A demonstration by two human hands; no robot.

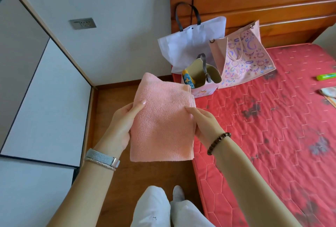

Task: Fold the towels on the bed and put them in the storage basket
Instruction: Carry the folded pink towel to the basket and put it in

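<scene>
A folded pink towel (161,119) hangs in the air over the floor beside the bed's near corner. My left hand (123,126) grips its left edge, thumb on top. My right hand (203,123) pinches its right edge. The storage basket (205,88), a small pink open-topped bin with a dark strap handle, stands on the red mattress (272,126) just beyond the towel. A rolled blue and yellow towel (188,80) sits inside it. Another light cloth (328,94) lies at the mattress's far right edge, partly cut off.
A white tote bag (190,45) and a pink patterned bag (245,59) lean against the wooden headboard (254,5) behind the basket. A green tube (326,76) lies on the mattress at right. A white cabinet (45,99) stands at left, wooden floor between.
</scene>
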